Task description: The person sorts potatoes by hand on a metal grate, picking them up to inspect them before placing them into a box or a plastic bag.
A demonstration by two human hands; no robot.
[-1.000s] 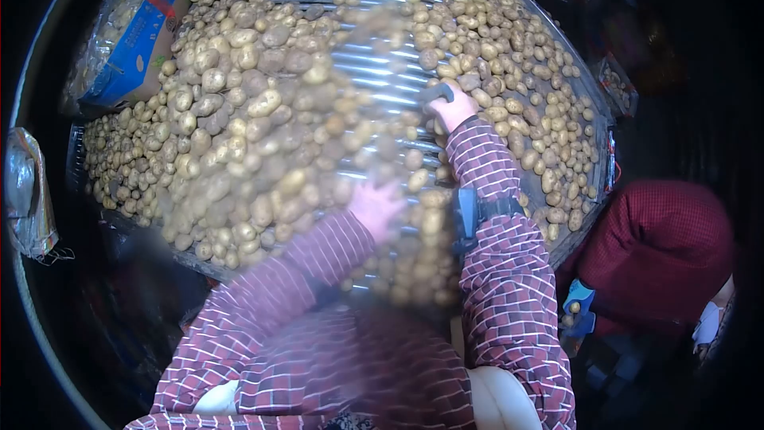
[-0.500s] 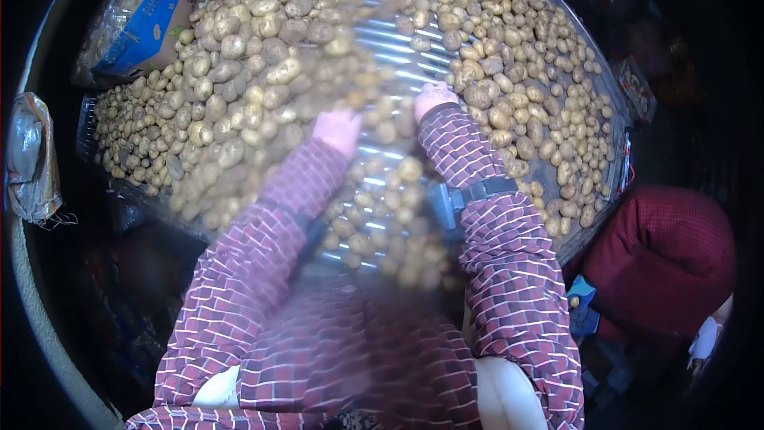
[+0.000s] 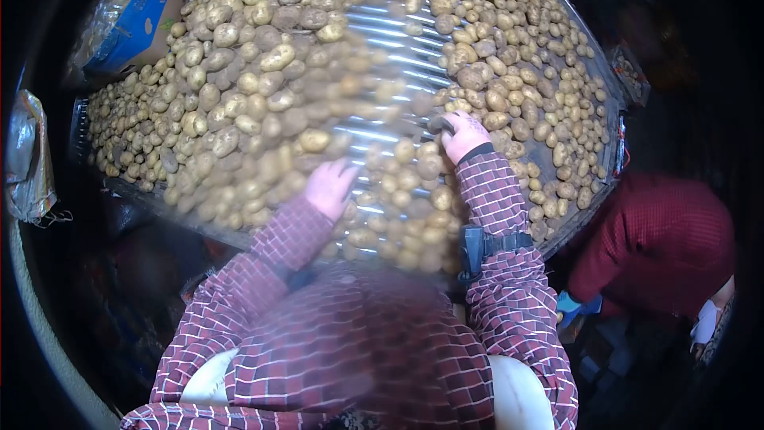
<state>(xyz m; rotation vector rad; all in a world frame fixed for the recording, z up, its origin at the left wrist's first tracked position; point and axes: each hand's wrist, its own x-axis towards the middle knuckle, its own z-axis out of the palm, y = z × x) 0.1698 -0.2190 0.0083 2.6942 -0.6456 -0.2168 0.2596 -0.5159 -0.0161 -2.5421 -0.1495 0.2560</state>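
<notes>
Many potatoes (image 3: 227, 84) cover a wide slatted metal surface (image 3: 402, 52), with bright bars showing through the middle. My left hand (image 3: 331, 189) is stretched low over the bars, fingers apart and slightly blurred, and I see nothing held in it. Loose potatoes lie beside and below that hand. To the right, my right hand (image 3: 464, 137) has its fingers closed on a dark, dirty potato (image 3: 438, 123) at the fingertips. More potatoes (image 3: 410, 247) are gathered on the bars between my forearms, close to my body.
A blue and brown cardboard box (image 3: 143, 24) stands at the far left. At lower right, a person in dark red (image 3: 656, 247) bends close to the surface's edge. A plastic sack (image 3: 30, 155) is at the left edge.
Both hands have come nearer to my body, the right also shifting rightward. The left fingers have spread, and a dark potato now shows in my right hand. Potatoes between my arms have shifted.
</notes>
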